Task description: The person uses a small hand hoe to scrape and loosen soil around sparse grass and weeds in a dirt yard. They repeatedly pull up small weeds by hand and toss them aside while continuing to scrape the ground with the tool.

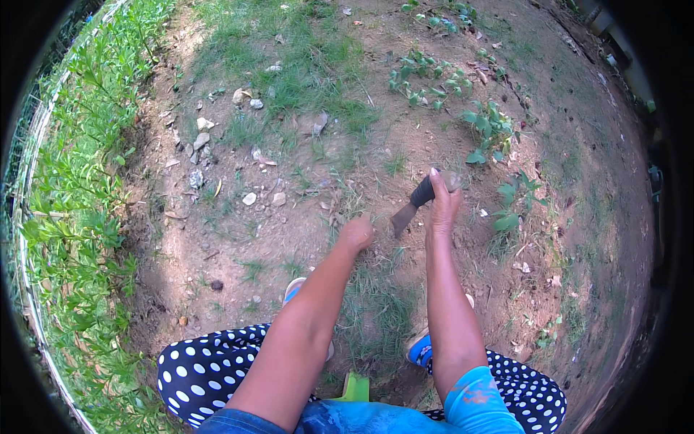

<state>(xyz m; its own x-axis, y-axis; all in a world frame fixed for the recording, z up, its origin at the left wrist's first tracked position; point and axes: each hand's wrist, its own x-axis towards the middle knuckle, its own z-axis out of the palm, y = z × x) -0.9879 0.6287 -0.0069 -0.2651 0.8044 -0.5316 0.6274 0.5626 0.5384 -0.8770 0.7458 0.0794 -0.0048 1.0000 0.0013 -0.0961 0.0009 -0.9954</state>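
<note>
My right hand [444, 199] is closed around the black-wrapped handle [423, 190] of a short hand tool. Its dull metal blade [403, 218] points down and left, close to the soil. Whether the tip touches the ground I cannot tell. To the left of the blade, my left hand [357, 233] is closed low over the ground, beside dry grass and leaf bits [337, 206]. Its fingers are mostly turned away, so anything in them is hidden. Green grass [376, 304] grows between my forearms and feet.
Leafy green plants [79, 202] line the left side. Small broad-leaved plants [491, 126] run along the right. Pale stones [202, 134] lie ahead on the left, below a grass patch [303, 65]. Near my knees is a lime-green object [356, 387].
</note>
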